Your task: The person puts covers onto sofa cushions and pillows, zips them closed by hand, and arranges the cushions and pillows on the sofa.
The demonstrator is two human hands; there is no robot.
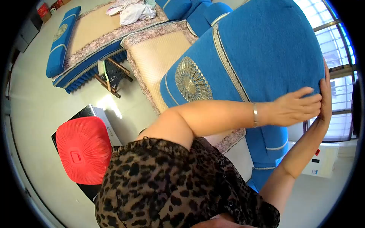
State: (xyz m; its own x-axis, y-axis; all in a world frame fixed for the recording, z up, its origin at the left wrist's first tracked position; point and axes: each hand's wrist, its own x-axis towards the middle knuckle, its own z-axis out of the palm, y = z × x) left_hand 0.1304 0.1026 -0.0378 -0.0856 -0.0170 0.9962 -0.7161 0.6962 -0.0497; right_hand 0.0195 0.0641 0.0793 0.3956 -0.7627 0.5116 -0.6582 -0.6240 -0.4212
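A big blue sofa cushion (266, 45), with a beige trim band and a gold round pattern, is tilted up in front of me. My left hand (298, 108), with a bracelet on its wrist, reaches across to the cushion's right edge. Its fingers are bent at that edge, right against my other hand, and the fingertips are partly hidden. My right hand (324, 93) is against the same edge from the outer side, gripping the cushion; its palm side is hidden.
A sofa seat (159, 57) lies beyond the cushion, with clothes (137, 13) on its far part. A folding stool (114, 78) with a brush (105, 76) stands on the floor. A red-covered stool (83, 152) is at my left, a barred window (340, 76) at right.
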